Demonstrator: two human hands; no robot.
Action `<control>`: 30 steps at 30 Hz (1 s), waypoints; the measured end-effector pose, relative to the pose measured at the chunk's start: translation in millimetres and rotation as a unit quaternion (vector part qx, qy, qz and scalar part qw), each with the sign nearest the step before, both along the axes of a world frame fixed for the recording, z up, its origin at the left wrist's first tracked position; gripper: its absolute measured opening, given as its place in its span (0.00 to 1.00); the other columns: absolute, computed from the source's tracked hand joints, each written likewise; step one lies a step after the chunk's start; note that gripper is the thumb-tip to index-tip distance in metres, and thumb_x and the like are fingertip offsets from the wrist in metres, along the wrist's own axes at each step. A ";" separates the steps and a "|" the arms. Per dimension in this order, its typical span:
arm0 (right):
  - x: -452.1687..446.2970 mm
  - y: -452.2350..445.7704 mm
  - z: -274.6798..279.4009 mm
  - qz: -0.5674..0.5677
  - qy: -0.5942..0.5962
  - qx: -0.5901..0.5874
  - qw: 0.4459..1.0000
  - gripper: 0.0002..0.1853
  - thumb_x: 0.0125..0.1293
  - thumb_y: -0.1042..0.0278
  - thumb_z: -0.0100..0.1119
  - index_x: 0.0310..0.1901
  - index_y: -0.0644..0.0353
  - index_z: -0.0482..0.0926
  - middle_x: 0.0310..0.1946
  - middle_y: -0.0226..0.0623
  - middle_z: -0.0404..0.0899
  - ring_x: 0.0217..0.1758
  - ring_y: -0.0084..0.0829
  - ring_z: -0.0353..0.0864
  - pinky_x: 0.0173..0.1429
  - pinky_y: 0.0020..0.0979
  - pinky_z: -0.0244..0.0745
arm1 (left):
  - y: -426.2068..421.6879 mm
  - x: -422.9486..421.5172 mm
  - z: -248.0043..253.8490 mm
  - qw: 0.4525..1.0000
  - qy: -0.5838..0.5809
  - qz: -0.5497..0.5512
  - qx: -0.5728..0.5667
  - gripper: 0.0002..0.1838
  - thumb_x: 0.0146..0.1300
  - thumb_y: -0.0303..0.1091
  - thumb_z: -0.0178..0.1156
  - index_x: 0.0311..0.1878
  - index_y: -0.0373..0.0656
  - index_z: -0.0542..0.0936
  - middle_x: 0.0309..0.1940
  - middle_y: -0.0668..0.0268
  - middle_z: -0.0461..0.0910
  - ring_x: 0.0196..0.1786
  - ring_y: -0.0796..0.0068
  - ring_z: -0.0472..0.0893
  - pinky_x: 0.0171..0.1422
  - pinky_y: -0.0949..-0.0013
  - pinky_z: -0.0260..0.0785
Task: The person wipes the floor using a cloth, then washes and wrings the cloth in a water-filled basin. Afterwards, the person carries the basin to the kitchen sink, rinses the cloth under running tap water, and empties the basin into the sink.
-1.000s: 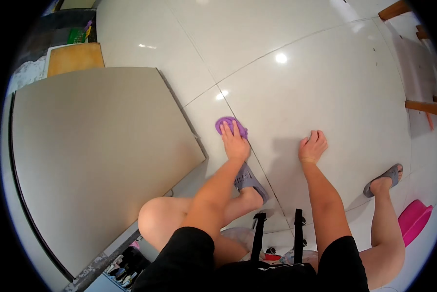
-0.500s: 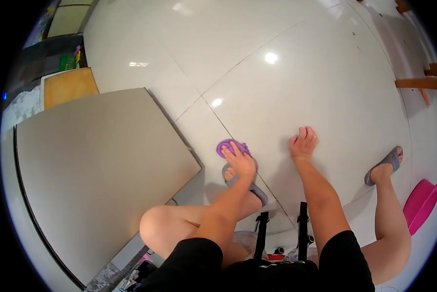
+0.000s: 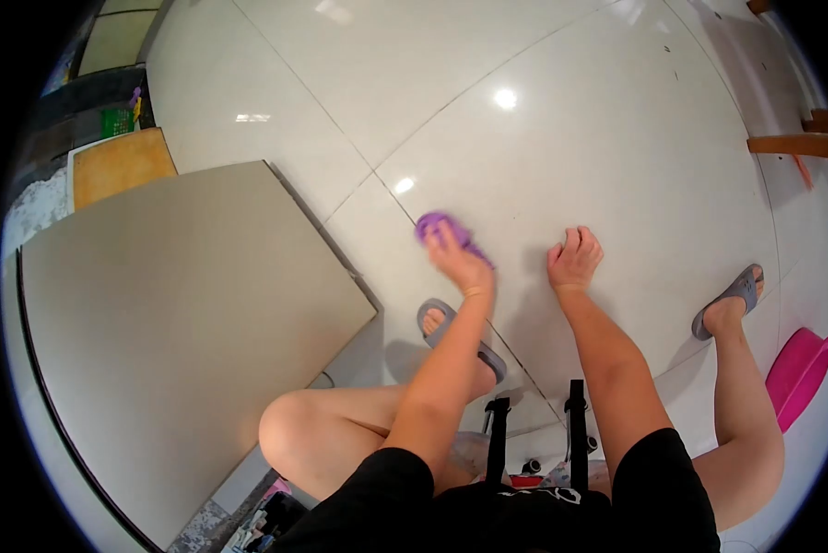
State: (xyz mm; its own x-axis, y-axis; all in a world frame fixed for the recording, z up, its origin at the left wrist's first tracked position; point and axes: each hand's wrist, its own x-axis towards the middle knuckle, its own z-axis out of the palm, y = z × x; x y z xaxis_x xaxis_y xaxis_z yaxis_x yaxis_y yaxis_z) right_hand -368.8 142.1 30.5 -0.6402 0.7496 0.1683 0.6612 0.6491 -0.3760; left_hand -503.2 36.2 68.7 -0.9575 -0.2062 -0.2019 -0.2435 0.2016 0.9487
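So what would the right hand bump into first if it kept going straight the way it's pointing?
Nothing that I can see: ahead of the right hand there's just shiny floor. Its height is hard to judge, so if it dipped, it would probably touch the floor.

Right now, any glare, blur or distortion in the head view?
Head view: bright glare spots on the glossy floor; left hand and purple cloth blurred; soft shadow beside right hand; wide-angle curvature, dark corners.
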 end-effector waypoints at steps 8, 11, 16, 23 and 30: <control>-0.7 0.1 2.1 -0.001 -0.010 -0.003 1.000 0.23 0.47 0.71 0.57 0.48 0.53 0.66 0.52 0.38 0.62 0.55 0.41 0.62 0.56 0.45 0.58 | -31.3 -57.7 -32.7 0.834 0.140 -0.133 -0.517 0.25 0.50 0.20 0.50 0.55 0.36 0.70 0.61 0.47 0.62 0.64 0.46 0.59 0.67 0.52 0.48; 0.3 -0.3 -2.3 0.005 0.003 -0.004 1.000 0.24 0.47 0.71 0.57 0.49 0.54 0.66 0.53 0.39 0.61 0.55 0.41 0.62 0.56 0.45 0.58 | 4.1 -56.9 -27.9 0.826 0.162 -0.301 -0.448 0.28 0.51 0.22 0.50 0.60 0.41 0.67 0.65 0.51 0.57 0.69 0.48 0.52 0.70 0.48 0.41; 0.4 0.4 -2.9 0.006 -0.014 -0.002 1.000 0.24 0.46 0.70 0.58 0.49 0.54 0.66 0.53 0.39 0.62 0.57 0.41 0.61 0.58 0.45 0.57 | 34.1 -4.0 -17.1 0.791 0.193 -0.446 -0.371 0.29 0.51 0.21 0.51 0.60 0.44 0.68 0.66 0.55 0.56 0.70 0.51 0.51 0.71 0.48 0.39; 4.0 6.0 1.2 0.006 0.028 -0.041 0.999 0.17 0.49 0.73 0.56 0.44 0.55 0.70 0.52 0.39 0.65 0.56 0.41 0.63 0.58 0.45 0.58 | -4.8 -0.6 -13.9 0.815 0.175 -0.487 -0.259 0.25 0.50 0.18 0.50 0.55 0.44 0.72 0.66 0.56 0.56 0.70 0.52 0.51 0.71 0.47 0.39; 35.6 16.4 21.3 -0.011 0.140 -0.226 0.964 0.10 0.52 0.81 0.46 0.37 0.60 0.72 0.46 0.42 0.72 0.50 0.40 0.69 0.54 0.35 0.66 | 22.6 41.6 -13.4 0.809 0.099 -0.463 -0.348 0.25 0.52 0.21 0.51 0.57 0.45 0.70 0.69 0.54 0.49 0.72 0.51 0.43 0.71 0.42 0.32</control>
